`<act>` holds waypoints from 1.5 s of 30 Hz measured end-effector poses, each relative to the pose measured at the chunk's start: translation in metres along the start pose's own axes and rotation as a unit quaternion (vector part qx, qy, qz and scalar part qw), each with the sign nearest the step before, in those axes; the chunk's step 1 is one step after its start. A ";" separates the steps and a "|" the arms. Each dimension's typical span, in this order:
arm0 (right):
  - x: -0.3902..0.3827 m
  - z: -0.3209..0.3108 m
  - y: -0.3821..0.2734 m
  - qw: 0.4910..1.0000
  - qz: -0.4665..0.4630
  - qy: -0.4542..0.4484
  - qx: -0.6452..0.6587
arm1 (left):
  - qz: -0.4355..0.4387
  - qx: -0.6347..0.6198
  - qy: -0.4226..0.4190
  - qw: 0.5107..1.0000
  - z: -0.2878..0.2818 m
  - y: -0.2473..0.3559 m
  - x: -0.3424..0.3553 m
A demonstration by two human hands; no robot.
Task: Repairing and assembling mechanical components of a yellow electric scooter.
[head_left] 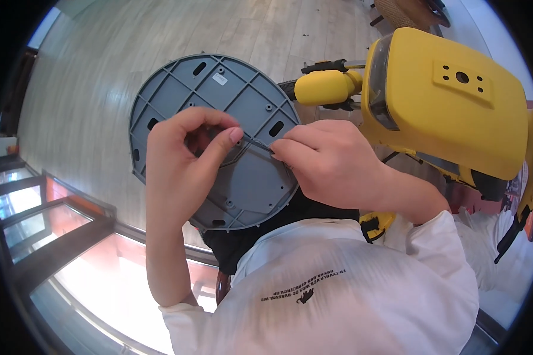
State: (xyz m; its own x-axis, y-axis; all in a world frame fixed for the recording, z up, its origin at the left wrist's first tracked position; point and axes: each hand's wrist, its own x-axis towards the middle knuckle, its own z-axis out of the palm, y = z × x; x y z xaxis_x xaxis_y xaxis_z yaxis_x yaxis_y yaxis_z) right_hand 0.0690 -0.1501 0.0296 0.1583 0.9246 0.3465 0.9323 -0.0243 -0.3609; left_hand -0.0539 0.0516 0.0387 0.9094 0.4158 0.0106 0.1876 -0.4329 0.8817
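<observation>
A round grey plastic plate (177, 89) with a grid of ribs, oval slots and small screw posts lies across my lap. Above its middle, my left hand (186, 151) is closed in a pinch on one end of a thin dark strip (257, 143). My right hand (331, 157) pinches the other end, close to a slot at the plate's right side. Between my fingertips the strip is pulled out slightly slanted. Whether it is a cord or a flat band is too small to tell. Both hands partly hide the plate's surface beneath them.
To the right of the plate stands a large yellow machine (456, 106) with a yellow rounded part (323, 87) jutting toward it. Glass-panelled dark frames (59, 236) are at the lower left. Wood-look flooring (95, 100) lies beyond. A wicker chair (405, 13) sits at the top right.
</observation>
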 end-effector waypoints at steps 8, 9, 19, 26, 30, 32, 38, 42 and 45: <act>-0.009 -0.002 0.011 0.996 0.028 0.025 0.076 | 0.114 0.038 -0.079 0.990 0.006 0.015 0.031; -0.008 -0.004 0.013 0.997 0.019 0.018 0.072 | 0.117 0.006 -0.108 0.987 0.005 0.011 0.034; 0.029 -0.026 0.032 0.953 -0.289 -0.024 -0.084 | 0.107 -0.048 -0.124 0.985 -0.004 -0.016 0.035; 0.054 -0.038 0.033 0.958 -0.278 -0.045 -0.054 | 0.173 -0.078 -0.125 0.974 -0.001 -0.029 0.037; 0.064 -0.051 0.029 0.898 -0.383 -0.169 -0.134 | 0.181 -0.096 -0.095 0.974 0.003 -0.029 0.034; 0.067 -0.048 0.032 0.877 -0.395 -0.231 -0.144 | 0.192 -0.099 -0.088 0.972 0.004 -0.033 0.033; 0.074 -0.043 0.046 0.858 -0.482 -0.141 -0.112 | 0.203 -0.100 -0.067 0.972 0.007 -0.032 0.031; 0.072 -0.046 0.039 0.838 -0.494 -0.180 -0.147 | 0.223 -0.104 -0.040 0.968 0.016 -0.040 0.031; 0.075 -0.046 0.035 0.820 -0.504 -0.217 -0.162 | 0.246 -0.103 0.019 0.964 0.022 -0.045 0.031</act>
State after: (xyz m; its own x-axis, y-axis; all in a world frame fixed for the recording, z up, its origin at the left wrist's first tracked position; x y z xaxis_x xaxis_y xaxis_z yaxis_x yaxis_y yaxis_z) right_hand 0.1287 -0.0990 0.0831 -0.8106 0.5844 -0.0385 0.5677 0.8002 0.1934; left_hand -0.0264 0.0662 -0.0110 0.8544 0.2320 0.4649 -0.3437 -0.4185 0.8407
